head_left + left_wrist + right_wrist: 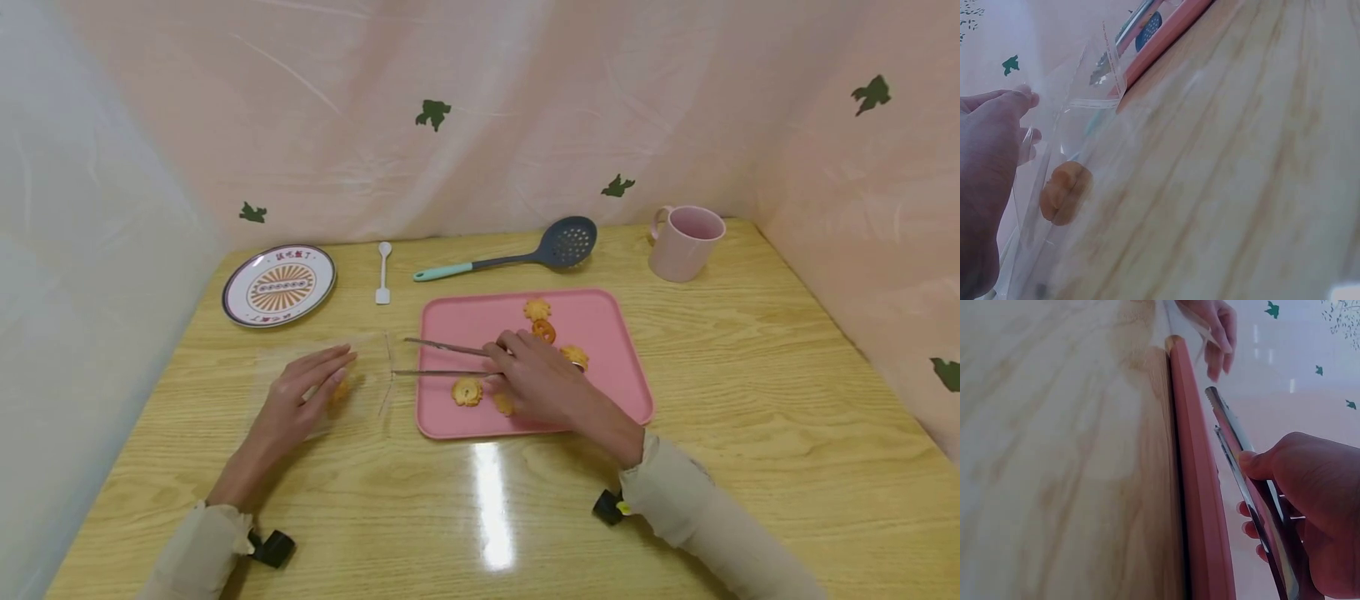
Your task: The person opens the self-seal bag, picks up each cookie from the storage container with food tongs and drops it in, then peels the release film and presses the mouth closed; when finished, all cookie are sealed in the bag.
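Observation:
A clear plastic bag [369, 358] lies left of the pink tray [450, 312], with a cookie [1066, 194] inside it. My left hand [296, 396] pinches the bag's film between thumb and fingers. Metal tongs [442, 373] are gripped in my right hand [540, 383] above the tray. Their tips stand apart at the bag's mouth, with nothing seen between them. On the tray are several cookies, one [467, 392] below the tongs and another [537, 309] near the back edge, plus a brown pretzel-shaped one [543, 332]. My right hand partly hides others.
Behind the bag stand a patterned plate [281, 283] and a small white spoon [383, 275]. A slotted spoon [568, 242] with a mint handle lies behind the tray. At the back right is a pink mug [678, 250]. Pale cloth hangs behind the wooden table [750, 400].

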A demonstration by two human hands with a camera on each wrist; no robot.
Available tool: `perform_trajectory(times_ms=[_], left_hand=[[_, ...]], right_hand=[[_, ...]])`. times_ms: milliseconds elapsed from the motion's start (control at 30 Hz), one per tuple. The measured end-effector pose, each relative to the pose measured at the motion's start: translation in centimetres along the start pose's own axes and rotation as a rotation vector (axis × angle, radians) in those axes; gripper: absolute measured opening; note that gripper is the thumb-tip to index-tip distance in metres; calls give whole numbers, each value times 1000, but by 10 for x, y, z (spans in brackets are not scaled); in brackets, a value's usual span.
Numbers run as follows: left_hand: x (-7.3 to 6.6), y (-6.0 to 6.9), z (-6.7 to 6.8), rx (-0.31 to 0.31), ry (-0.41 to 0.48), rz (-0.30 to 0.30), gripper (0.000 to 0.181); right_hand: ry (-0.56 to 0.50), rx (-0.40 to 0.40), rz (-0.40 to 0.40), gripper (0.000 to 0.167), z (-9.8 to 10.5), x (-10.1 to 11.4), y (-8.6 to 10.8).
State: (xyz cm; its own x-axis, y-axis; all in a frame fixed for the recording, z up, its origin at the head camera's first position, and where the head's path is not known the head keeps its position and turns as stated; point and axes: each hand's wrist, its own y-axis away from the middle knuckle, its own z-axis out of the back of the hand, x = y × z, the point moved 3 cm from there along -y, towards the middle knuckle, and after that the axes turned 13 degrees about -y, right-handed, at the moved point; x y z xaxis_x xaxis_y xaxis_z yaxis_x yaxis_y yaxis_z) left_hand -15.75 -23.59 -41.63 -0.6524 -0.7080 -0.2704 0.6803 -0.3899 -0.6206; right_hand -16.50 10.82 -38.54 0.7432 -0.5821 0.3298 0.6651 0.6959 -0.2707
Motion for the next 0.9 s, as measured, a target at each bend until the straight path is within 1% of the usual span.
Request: perform_trajectory(times_ms=[67,233,400,533,633,767,900], left_hand=[[0,0,0,0,0,-1,34],[0,0,0,1,5,0,34],[0,1,0,2,7,1,32],[1,1,0,1,5,-2,30],[1,2,-1,1,4,-1,29],[1,2,-1,0,2,2,29],[0,2,-1,-2,1,3,30]], right_hand=[[9,-20,0,33,3,-4,5],[12,-54,-34,33,12,-14,20],[1,-61,-107,36,20,-26,35],[-15,-80,-152,38,26,-36,45],[-5,-94,-176,37,31,-43,53],[8,-109,-222,36,36,-50,62],[-8,-116,-275,37,42,-55,71]])
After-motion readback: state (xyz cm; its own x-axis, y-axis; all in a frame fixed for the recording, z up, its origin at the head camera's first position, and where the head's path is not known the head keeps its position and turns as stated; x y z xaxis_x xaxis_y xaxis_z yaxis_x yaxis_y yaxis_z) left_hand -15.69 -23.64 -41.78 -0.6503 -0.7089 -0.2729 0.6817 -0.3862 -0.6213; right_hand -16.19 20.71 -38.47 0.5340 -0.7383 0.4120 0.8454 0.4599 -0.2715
